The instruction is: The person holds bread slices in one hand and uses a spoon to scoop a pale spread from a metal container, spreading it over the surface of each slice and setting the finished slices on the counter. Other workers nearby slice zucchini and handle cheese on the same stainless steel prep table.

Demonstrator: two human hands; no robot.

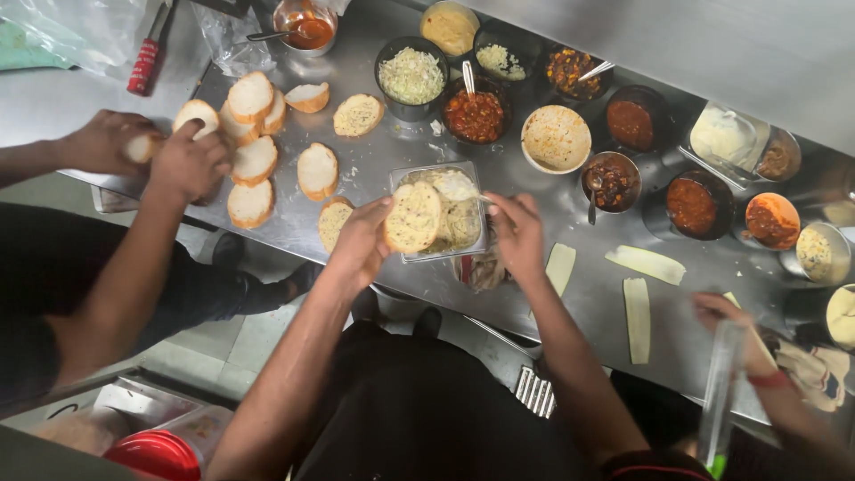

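Buttered bread slice (412, 217) sits in left hand (361, 240), fingers curled round its edge, spread side up, held over the near-left corner of the clear square container (443, 211). More spread slices lie stacked in that container, directly between both hands. Right hand (518, 233) is at the container's right edge, fingers half open and bent, thumb near the rim; can't tell if it grips anything. All on a steel surface (534, 276).

Left of left hand: one slice (333, 222) just beside the wrist, then plain bread rounds (254, 160) spread further out. Another person's hands (187, 160) work on those rounds.

Beyond the hands: row of bowls, shredded cheese (411, 76), red sauce (475, 116), pale spread bowl (556, 138).

Right of right hand: pale cheese strips (637, 319) flat on the surface. Third person's hand (726, 312) further right, blurred.
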